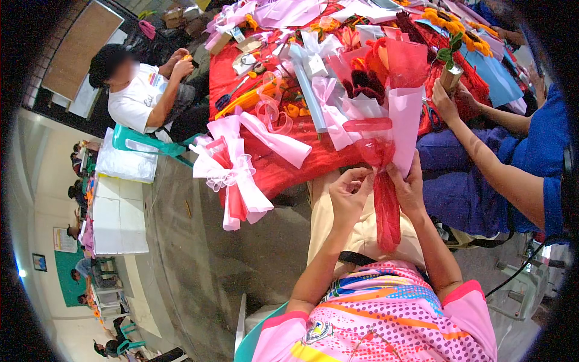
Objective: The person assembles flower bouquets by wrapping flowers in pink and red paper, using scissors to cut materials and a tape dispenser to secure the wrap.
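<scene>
A wrapped bouquet (368, 86) of dark red and orange fuzzy flowers, in red and pink sheets, stands over my lap at the table's edge. Sheer red wrap (386, 217) hangs below its gathered neck. My right hand (407, 185) grips the bouquet at that neck, thumb against the red wrap. Just left of the neck is my left hand (353, 194), its thumb and index finger pinched together; whether something thin lies between them is too small to tell. A second bouquet wrap (233, 174) in pink and red with a sheer ribbon bow lies at the table's left corner.
The red-covered table (289, 169) holds scissors (230, 92), a blue paper roll (307, 90), ribbon (271, 108) and pink wraps. At the right, a co-worker in blue (520, 158) holds a wrapped stem with orange flowers. Another person (144, 90) sits at the left near a green chair (144, 142).
</scene>
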Demonstrator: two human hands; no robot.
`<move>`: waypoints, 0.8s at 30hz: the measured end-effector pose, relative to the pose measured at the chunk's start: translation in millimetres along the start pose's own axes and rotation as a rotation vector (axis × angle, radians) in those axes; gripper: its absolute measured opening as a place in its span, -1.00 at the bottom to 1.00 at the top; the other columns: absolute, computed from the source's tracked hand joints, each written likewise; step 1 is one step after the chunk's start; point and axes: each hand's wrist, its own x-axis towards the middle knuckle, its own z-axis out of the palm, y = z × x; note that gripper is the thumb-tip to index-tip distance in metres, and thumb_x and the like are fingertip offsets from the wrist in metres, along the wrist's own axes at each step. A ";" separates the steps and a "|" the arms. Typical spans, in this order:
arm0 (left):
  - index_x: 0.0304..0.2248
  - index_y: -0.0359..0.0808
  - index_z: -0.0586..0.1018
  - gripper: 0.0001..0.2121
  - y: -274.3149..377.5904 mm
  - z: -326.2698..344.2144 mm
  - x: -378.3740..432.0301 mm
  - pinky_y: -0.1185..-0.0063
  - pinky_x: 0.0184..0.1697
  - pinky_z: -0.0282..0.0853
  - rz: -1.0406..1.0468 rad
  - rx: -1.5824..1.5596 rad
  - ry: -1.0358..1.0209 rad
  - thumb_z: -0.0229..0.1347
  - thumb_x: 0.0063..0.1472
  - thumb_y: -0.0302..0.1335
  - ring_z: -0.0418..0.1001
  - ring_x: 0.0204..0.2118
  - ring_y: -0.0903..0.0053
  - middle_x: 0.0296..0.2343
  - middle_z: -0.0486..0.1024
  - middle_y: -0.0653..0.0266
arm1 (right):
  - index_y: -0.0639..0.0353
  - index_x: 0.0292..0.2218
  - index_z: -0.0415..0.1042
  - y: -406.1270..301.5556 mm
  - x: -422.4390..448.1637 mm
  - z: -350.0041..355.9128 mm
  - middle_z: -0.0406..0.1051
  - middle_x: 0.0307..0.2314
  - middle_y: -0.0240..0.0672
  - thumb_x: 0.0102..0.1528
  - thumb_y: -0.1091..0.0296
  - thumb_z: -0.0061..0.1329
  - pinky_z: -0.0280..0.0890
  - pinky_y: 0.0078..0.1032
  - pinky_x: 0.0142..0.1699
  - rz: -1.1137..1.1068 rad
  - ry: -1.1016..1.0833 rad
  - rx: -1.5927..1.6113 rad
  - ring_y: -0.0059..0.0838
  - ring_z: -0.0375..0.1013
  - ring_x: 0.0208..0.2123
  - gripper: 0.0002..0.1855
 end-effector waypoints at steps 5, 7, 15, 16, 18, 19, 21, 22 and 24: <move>-0.45 -0.40 0.48 -0.92 2.1 -1.6 3.3 0.85 -0.53 0.20 -0.072 -0.175 -0.042 0.07 0.03 -0.55 0.31 -0.55 0.83 -0.54 0.43 0.42 | 0.15 -0.17 0.11 -4.9 -0.8 2.2 0.23 -0.39 -0.47 0.02 0.47 -0.14 0.16 -0.73 -0.28 0.003 0.012 0.045 -0.72 0.21 -0.38 -0.68; -0.46 -0.39 0.48 -0.93 -3.5 -2.0 5.5 0.85 -0.50 0.21 -0.090 -0.234 -0.033 0.07 0.03 -0.56 0.32 -0.54 0.83 -0.54 0.43 0.43 | 0.15 -0.18 0.12 -5.3 -1.2 3.8 0.23 -0.39 -0.47 0.02 0.49 -0.14 0.16 -0.74 -0.28 0.013 0.006 0.068 -0.73 0.20 -0.39 -0.69; -0.46 -0.44 0.46 -0.95 -14.8 2.4 6.3 0.82 -0.36 0.24 -0.074 -0.410 -0.053 0.06 0.02 -0.64 0.34 -0.44 0.77 -0.43 0.39 0.35 | 0.16 -0.15 0.08 -0.7 -2.4 0.3 0.26 -0.36 -0.40 0.01 0.50 -0.16 0.21 -0.63 -0.24 0.087 -0.019 0.101 -0.64 0.27 -0.34 -0.65; -0.46 -0.45 0.46 -0.95 -14.8 1.7 6.6 0.81 -0.34 0.25 -0.095 -0.439 -0.053 0.06 0.01 -0.65 0.34 -0.43 0.76 -0.42 0.39 0.34 | 0.16 -0.15 0.09 -0.8 -2.5 0.5 0.26 -0.36 -0.40 0.01 0.50 -0.16 0.21 -0.63 -0.23 0.093 -0.013 0.116 -0.64 0.27 -0.34 -0.65; -0.47 -0.46 0.46 -0.95 -15.3 1.0 7.1 0.79 -0.32 0.27 -0.129 -0.472 -0.044 0.05 0.01 -0.65 0.35 -0.41 0.74 -0.40 0.39 0.33 | 0.17 -0.15 0.10 -2.3 -3.0 2.5 0.26 -0.35 -0.40 0.01 0.50 -0.16 0.20 -0.63 -0.22 0.103 -0.002 0.145 -0.64 0.27 -0.33 -0.66; -0.47 -0.46 0.46 -0.95 -15.8 0.5 7.4 0.79 -0.31 0.27 -0.141 -0.475 -0.036 0.05 0.01 -0.65 0.35 -0.40 0.74 -0.40 0.39 0.33 | 0.17 -0.15 0.10 -1.7 -3.3 2.3 0.26 -0.35 -0.40 0.01 0.50 -0.15 0.20 -0.63 -0.20 0.121 -0.010 0.175 -0.64 0.27 -0.32 -0.65; -0.46 -0.47 0.46 -0.94 -15.5 0.4 7.8 0.79 -0.30 0.28 -0.136 -0.481 -0.028 0.06 0.01 -0.65 0.35 -0.40 0.74 -0.39 0.39 0.32 | 0.17 -0.14 0.10 0.5 -3.7 1.1 0.27 -0.33 -0.40 0.01 0.49 -0.15 0.19 -0.63 -0.18 0.157 -0.024 0.234 -0.64 0.26 -0.30 -0.64; -0.46 -0.47 0.46 -0.93 -14.6 0.9 7.8 0.79 -0.31 0.28 -0.118 -0.483 -0.029 0.06 0.01 -0.64 0.35 -0.40 0.74 -0.39 0.40 0.31 | 0.17 -0.13 0.09 0.5 -3.6 1.2 0.27 -0.32 -0.40 0.01 0.49 -0.15 0.19 -0.62 -0.17 0.144 -0.035 0.234 -0.63 0.26 -0.29 -0.64; -0.45 -0.46 0.46 -0.92 -13.4 1.2 7.5 0.80 -0.33 0.27 -0.092 -0.473 -0.021 0.06 0.01 -0.63 0.35 -0.41 0.75 -0.37 0.40 0.30 | 0.17 -0.11 0.09 -0.2 -3.5 1.6 0.27 -0.30 -0.39 0.02 0.49 -0.15 0.18 -0.62 -0.15 0.119 -0.056 0.235 -0.63 0.27 -0.28 -0.62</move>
